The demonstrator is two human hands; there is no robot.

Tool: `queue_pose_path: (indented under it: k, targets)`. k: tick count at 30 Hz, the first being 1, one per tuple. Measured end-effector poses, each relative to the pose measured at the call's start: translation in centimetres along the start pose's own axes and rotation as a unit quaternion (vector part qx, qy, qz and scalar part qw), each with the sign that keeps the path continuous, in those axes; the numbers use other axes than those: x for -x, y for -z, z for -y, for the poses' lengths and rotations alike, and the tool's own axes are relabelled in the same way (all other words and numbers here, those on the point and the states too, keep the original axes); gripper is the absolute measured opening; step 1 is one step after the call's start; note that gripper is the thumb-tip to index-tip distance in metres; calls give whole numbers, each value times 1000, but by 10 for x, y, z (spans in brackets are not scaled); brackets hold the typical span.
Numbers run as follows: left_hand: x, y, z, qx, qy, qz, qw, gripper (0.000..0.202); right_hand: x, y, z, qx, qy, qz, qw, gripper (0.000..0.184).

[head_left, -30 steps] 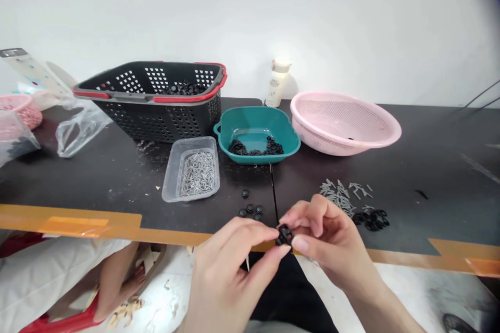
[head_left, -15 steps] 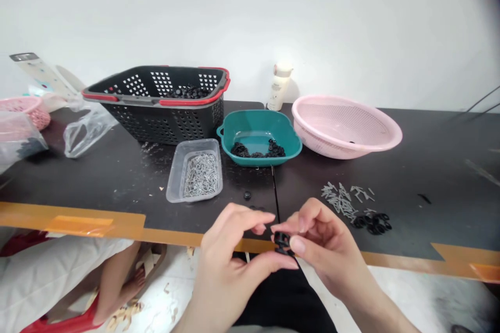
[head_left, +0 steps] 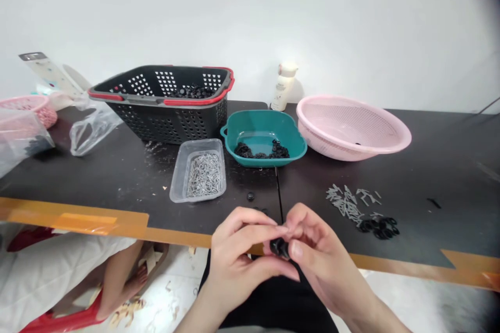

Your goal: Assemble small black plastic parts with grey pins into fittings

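Between my two hands, just over the table's front edge, is a small black plastic part (head_left: 279,247); its exact kind is hard to make out. My right hand (head_left: 324,250) pinches it with thumb and fingers from the right. From the other side, my left hand (head_left: 242,252) closes around it, fingertips on top and thumb below. Beyond the hands, a small black round piece (head_left: 250,196) lies on the table. To the right lie a heap of grey pins (head_left: 346,203) and a cluster of black rings (head_left: 380,228).
A clear tub of metal pins (head_left: 176,182) and a teal basin (head_left: 265,163) holding black pieces stand ahead. Behind are a black basket (head_left: 164,122), a white bottle (head_left: 284,87) and a pink colander (head_left: 336,151). A person's leg (head_left: 121,281) shows at lower left.
My left fingers have closed in over the black part, which has turned in my fingers. My hands have drawn closer together. The whole view has shifted slightly.
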State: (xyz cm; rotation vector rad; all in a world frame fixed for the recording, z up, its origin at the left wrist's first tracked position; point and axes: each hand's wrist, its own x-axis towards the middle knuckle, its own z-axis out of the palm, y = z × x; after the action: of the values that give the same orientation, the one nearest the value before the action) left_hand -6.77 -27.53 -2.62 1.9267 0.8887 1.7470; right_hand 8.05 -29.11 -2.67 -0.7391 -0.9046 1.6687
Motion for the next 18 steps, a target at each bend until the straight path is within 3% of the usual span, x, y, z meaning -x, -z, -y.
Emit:
queue_pose_path:
  k: [3, 8, 10, 14, 18]
  targets:
    - [2, 0, 4, 25, 15, 15, 999, 16, 1, 1, -4, 108, 108, -53, 987, 13]
    - [5, 4, 3, -21, -3, 10, 1000, 20, 2, 1, 6, 318, 272, -60, 906, 14]
    - [5, 7, 2, -41, -13, 18, 999, 18, 4, 0, 13, 351, 276, -54, 893, 16]
    - [3, 11, 0, -78, -33, 46, 995, 11, 7, -3, 22, 363, 242, -47, 898, 18]
    - [1, 14, 0, -76, -47, 59, 994, 14, 7, 0, 25, 323, 182, -19, 929, 23]
